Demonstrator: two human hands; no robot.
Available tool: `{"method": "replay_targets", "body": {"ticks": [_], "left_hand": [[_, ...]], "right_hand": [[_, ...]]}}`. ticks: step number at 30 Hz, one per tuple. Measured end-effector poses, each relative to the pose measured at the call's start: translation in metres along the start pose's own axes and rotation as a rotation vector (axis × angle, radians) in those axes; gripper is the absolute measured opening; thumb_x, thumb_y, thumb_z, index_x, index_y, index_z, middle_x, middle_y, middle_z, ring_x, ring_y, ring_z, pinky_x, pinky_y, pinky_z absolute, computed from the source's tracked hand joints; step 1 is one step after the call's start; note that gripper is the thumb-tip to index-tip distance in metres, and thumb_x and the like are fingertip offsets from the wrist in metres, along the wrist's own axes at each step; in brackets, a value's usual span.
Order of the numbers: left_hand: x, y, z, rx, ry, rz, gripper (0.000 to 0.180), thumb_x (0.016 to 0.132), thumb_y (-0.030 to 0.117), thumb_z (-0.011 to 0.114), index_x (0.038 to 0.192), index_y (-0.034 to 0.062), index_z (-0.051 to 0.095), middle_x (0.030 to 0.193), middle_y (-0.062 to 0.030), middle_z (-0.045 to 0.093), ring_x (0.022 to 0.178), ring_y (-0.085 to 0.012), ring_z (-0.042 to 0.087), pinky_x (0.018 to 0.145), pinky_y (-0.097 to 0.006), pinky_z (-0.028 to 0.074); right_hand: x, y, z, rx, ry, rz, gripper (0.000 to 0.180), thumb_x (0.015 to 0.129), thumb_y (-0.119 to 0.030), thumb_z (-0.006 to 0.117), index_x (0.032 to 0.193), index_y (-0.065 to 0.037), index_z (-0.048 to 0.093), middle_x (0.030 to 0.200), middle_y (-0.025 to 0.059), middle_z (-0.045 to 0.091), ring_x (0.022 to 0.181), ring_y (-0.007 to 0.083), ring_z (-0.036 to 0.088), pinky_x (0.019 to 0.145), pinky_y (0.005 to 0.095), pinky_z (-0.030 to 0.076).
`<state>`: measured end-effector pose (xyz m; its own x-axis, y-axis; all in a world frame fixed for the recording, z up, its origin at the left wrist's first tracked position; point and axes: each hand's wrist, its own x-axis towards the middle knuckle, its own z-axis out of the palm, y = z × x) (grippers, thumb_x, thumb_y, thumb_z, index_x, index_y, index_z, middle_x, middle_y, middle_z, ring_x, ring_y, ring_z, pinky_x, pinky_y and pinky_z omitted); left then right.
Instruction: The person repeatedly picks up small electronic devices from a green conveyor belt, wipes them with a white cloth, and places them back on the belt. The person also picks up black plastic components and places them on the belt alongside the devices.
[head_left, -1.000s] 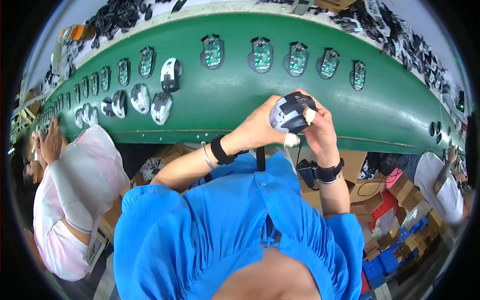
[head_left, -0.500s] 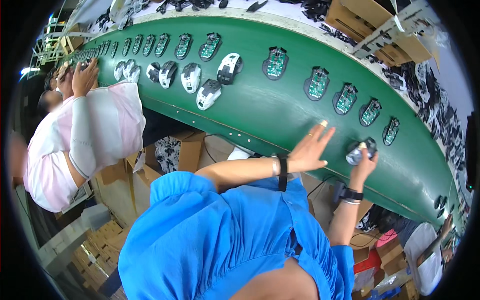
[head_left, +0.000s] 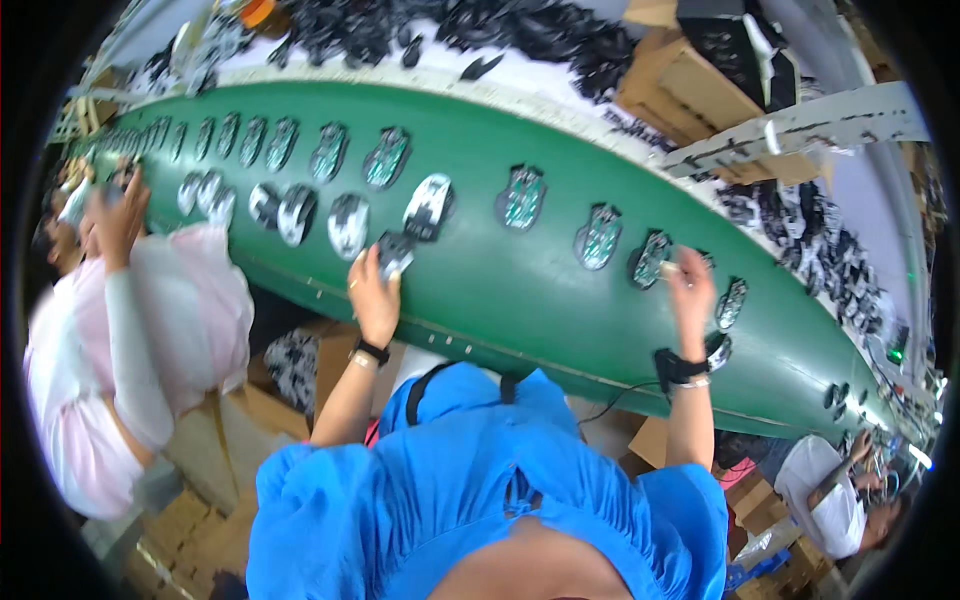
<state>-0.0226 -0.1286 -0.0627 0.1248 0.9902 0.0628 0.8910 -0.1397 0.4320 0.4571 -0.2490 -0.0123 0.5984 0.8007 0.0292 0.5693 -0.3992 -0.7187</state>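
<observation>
My left hand [head_left: 375, 305] reaches to the near part of the green work surface [head_left: 480, 290], its fingers and thumb closed on the left and near edges of a grey-and-white computer mouse [head_left: 397, 252]. My right hand [head_left: 692, 290] is smeared by motion and hangs over the row of open mouse bases with green circuit boards. Its fingertips come close to one black mouse base [head_left: 650, 260], and the hand partly hides another just beyond. Whether it holds anything does not show. Beside my right wrist lies another mouse [head_left: 719, 351], partly covered by the wrist.
More open mouse bases [head_left: 523, 197] stand in a row along the surface. White-and-black mice [head_left: 348, 226] lie to the left. Black parts [head_left: 560, 40] and a cardboard box [head_left: 690, 85] are beyond the far edge. At the left a co-worker [head_left: 140, 350] works.
My left hand has moved left and taken hold of a mouse. My right hand has let go of its mouse and moved further over the surface. The whole view has shifted.
</observation>
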Motion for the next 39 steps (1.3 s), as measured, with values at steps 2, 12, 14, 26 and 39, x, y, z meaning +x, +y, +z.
{"method": "replay_targets", "body": {"ticks": [2,12,14,26,39], "left_hand": [[0.004,-0.005,-0.001,-0.004,0.067,-0.050,0.062,0.078,0.008,0.068,0.134,0.0023,0.043,0.128,-0.0239,0.047,0.117,-0.0412,0.045,0.101,-0.046,0.036],[0.084,0.075,0.015,-0.094,0.054,-0.058,0.089,0.068,0.026,0.081,0.135,-0.0070,0.033,0.129,-0.0271,0.043,0.120,-0.0431,0.040,0.102,-0.048,0.033],[0.101,0.078,0.025,-0.088,-0.163,-0.087,0.074,0.065,0.023,0.080,0.124,-0.0056,0.047,0.125,-0.0255,0.046,0.115,-0.0421,0.043,0.096,-0.047,0.038],[0.089,0.083,0.014,-0.443,-0.104,-0.011,0.072,0.073,0.006,0.067,0.139,0.0093,0.041,0.142,-0.0277,0.031,0.133,-0.0446,0.027,0.109,-0.050,0.025],[0.079,0.083,0.031,-0.236,-0.109,-0.114,0.065,0.063,0.019,0.080,0.116,-0.0019,0.049,0.115,-0.0238,0.053,0.105,-0.0399,0.052,0.089,-0.046,0.044]], "right_hand": [[0.030,-0.071,0.051,0.146,-0.333,-0.105,0.041,0.077,-0.017,0.073,0.114,-0.005,0.063,0.107,0.0115,0.066,0.089,0.0195,0.065,0.077,0.0322,0.053],[0.290,-0.153,0.225,-0.334,0.141,0.135,0.055,0.077,-0.036,0.071,0.112,0.003,0.055,0.113,0.0272,0.059,0.104,0.0425,0.058,0.088,0.0455,0.049],[0.314,-0.137,0.237,-0.313,0.116,0.277,0.053,0.074,-0.034,0.073,0.108,0.004,0.059,0.113,0.0283,0.060,0.104,0.0422,0.059,0.090,0.0453,0.049],[0.312,-0.097,0.233,-0.106,0.087,0.153,0.020,0.067,-0.018,0.075,0.085,-0.009,0.075,0.087,0.0107,0.072,0.082,0.0242,0.068,0.082,0.0328,0.051],[-0.005,-0.066,0.141,0.795,-0.453,0.631,0.016,0.088,-0.003,0.057,0.103,0.001,0.062,0.086,0.0030,0.063,0.070,0.0128,0.062,0.065,0.0253,0.053]]}}
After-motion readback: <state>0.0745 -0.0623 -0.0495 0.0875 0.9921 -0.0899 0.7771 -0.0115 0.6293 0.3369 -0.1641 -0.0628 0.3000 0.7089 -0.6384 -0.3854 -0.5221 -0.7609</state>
